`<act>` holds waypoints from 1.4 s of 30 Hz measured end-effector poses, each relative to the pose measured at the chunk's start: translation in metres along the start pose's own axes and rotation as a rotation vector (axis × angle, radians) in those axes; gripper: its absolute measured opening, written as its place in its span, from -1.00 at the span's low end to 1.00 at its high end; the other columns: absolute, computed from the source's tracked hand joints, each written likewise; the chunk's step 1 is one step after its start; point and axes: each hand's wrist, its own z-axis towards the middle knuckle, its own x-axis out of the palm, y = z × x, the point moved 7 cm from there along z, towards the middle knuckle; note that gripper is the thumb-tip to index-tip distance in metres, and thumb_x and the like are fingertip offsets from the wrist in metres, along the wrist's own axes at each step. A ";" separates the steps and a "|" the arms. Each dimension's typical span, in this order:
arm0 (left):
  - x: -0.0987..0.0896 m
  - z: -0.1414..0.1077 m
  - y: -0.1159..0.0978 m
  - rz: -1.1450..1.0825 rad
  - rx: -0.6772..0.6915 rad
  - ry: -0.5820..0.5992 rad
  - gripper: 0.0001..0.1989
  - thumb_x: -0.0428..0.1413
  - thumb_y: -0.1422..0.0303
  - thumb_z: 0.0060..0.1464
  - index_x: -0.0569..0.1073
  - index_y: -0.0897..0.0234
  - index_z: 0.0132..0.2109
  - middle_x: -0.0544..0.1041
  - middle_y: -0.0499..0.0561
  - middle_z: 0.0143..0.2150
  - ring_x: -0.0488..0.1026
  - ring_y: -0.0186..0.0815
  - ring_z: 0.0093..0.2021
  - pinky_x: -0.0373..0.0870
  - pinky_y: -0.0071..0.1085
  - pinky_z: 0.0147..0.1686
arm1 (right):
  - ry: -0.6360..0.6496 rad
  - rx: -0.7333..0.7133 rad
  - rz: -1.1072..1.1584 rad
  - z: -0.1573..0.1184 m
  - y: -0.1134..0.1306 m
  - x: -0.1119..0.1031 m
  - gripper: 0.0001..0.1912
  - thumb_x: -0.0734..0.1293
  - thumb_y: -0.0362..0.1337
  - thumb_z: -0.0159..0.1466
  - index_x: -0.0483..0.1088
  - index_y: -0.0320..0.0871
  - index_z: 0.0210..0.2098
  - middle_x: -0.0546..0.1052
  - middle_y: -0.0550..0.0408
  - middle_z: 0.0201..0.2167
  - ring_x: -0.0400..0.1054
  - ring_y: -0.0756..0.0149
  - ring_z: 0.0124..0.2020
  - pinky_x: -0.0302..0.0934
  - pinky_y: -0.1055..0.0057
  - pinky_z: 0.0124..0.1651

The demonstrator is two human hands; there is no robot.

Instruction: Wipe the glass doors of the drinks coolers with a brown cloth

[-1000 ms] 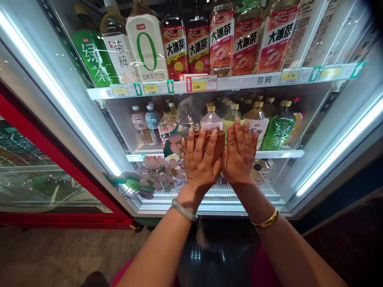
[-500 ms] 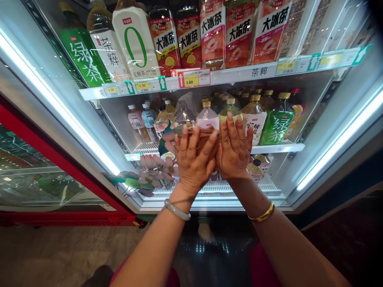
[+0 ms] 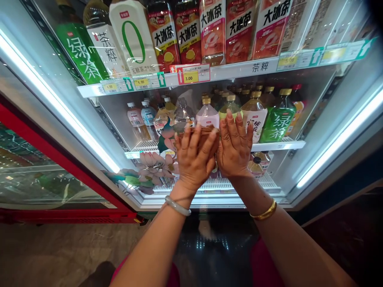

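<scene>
My left hand (image 3: 193, 159) presses a folded brown cloth (image 3: 209, 133) against the cooler's glass door, its fingers spread over it. Parts of the cloth show between the fingers and above them. Close on the right, my right hand (image 3: 235, 147) lies flat on the glass, open, with its fingers pointing up. The thumb sides of both hands nearly meet. Flower decorations (image 3: 155, 165) show on the glass left of my left hand. Behind the hands stand a pale pink bottle (image 3: 207, 113) and a yellow-green bottle (image 3: 229, 105), partly covered.
An upper shelf edge (image 3: 230, 69) with price tags carries several tea bottles and cartons. Lower shelves hold more bottles, among them a green tea bottle (image 3: 279, 119). Bright light strips (image 3: 341, 141) run down both sides. A red-framed cooler (image 3: 68, 159) stands at left, above the floor (image 3: 60, 255).
The view has shifted very slightly, with the shelves a little higher. Both hands stay in nearly the same place on the glass. The left hand and cloth look less blurred now.
</scene>
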 end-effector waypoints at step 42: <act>-0.016 0.012 0.024 0.004 -0.107 -0.030 -0.39 -0.11 0.18 0.37 0.14 0.17 0.49 0.08 0.10 0.55 -0.20 -0.07 0.59 -0.31 0.08 0.53 | 0.055 0.002 0.001 -0.004 -0.001 0.001 -0.31 0.09 -0.20 0.47 -0.20 -0.03 0.53 0.17 0.00 0.47 -0.14 0.15 0.55 -0.19 -0.14 0.54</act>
